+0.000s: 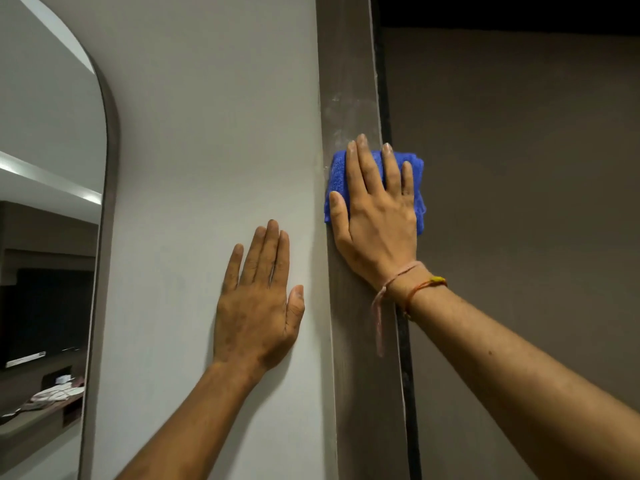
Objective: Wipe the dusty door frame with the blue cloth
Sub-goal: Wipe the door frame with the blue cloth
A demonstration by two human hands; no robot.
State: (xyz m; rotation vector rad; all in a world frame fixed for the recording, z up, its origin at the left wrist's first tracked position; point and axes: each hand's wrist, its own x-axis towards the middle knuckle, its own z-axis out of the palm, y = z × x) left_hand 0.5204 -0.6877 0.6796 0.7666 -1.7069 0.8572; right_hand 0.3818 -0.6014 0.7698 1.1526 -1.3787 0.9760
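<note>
Head view shows 2 bare hands raised against a wall and a door frame. The right hand (375, 209) lies flat on the blue cloth (337, 178), pressing it against the brown frame (346, 81). Its fingers (363, 161) are stretched out and slightly spread, not curled round the fabric; the thumb rests on the cloth's left part. The cloth is folded or bunched, and its edges show to the left, above and to the right of the hand, with the right edge reaching over the dark gap (384, 98) onto the door (519, 168). Pale dust marks the frame just above the cloth. Thin thread bands (408, 282) circle the right wrist, with one loose end hanging down.

The left hand (258, 306) rests palm-flat on the pale wall (207, 133), just left of the frame, lower than the right hand, fingers straight and close together, holding nothing. At far left, an arched mirror (52, 168) hangs on the wall.
</note>
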